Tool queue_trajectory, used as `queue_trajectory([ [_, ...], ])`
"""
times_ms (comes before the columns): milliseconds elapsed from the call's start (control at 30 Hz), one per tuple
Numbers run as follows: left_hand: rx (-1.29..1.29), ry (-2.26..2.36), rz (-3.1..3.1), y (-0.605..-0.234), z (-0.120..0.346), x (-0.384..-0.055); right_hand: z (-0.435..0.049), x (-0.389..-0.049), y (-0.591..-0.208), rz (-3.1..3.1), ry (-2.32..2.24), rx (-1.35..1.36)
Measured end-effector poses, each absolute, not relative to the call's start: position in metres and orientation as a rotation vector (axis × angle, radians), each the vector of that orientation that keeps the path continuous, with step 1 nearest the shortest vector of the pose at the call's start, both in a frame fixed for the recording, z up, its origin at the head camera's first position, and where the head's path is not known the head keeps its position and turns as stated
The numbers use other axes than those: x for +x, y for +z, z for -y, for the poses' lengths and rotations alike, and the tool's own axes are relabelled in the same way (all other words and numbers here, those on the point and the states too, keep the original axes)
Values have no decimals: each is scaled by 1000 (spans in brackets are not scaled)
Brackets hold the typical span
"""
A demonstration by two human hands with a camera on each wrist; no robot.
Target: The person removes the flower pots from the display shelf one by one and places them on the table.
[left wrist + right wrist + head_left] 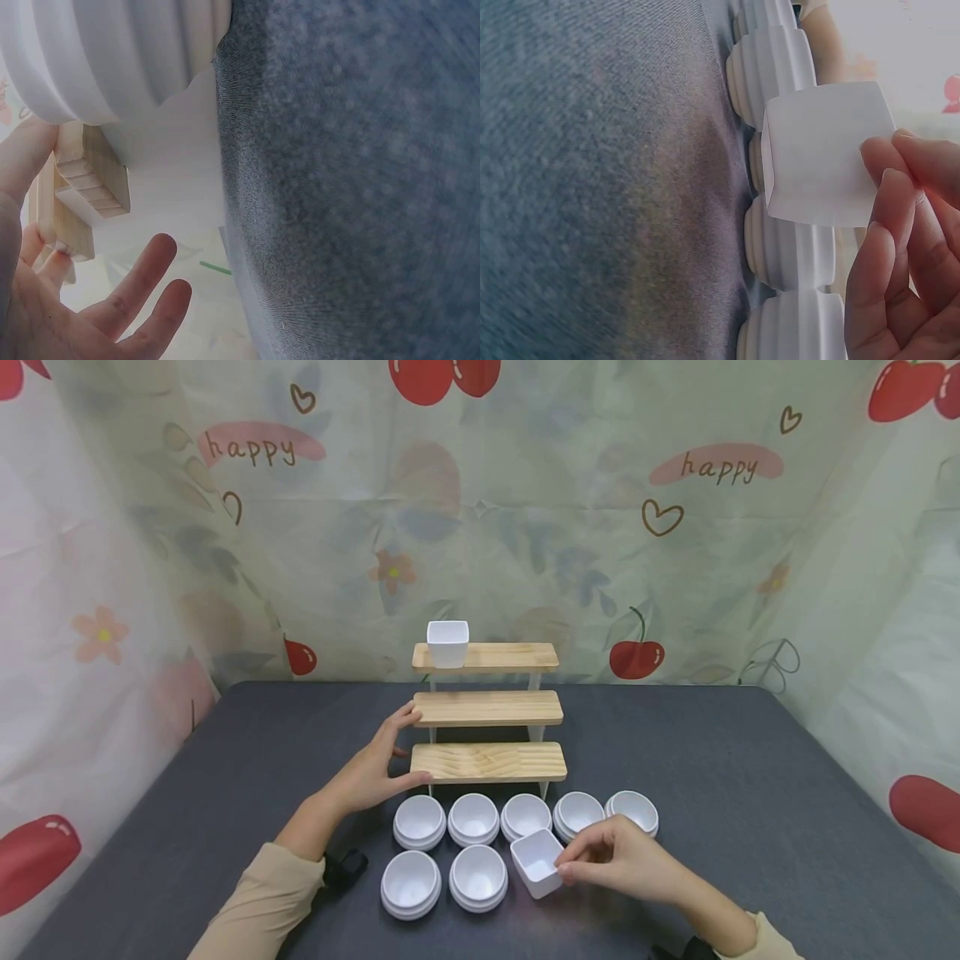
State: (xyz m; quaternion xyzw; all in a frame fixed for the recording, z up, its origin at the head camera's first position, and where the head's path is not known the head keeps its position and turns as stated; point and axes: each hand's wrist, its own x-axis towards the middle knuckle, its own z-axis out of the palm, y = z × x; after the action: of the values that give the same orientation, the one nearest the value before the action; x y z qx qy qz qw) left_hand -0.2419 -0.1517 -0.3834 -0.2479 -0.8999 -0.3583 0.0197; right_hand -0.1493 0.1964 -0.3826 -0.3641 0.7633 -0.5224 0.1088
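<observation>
My right hand [626,864] pinches the rim of a small square white bowl [537,862] between thumb and fingertips. The bowl hangs tilted at the right end of the front row, apart from the table in the right wrist view. My left hand [372,766] is at the left side of a three-tier wooden display stand [488,762]. Its thumb touches the lowest board and fingertips touch the middle board, while two other fingers stretch out free in the left wrist view. Another square white bowl [447,644] sits on the top board's left end.
Several stacks of round white bowls stand in front of the stand: a back row [473,820] and, nearer me, two stacks, one at left [410,885] and one beside it [478,878]. A dark grey cloth [712,760] covers the table. Patterned curtains [480,527] hang behind.
</observation>
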Motion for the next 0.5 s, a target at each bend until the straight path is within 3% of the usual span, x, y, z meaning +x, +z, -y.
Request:
queue_trajectory([
  [500, -775, -1117, 2789, -383, 152, -242, -196, -148, -390, -2245, -1532, -1040],
])
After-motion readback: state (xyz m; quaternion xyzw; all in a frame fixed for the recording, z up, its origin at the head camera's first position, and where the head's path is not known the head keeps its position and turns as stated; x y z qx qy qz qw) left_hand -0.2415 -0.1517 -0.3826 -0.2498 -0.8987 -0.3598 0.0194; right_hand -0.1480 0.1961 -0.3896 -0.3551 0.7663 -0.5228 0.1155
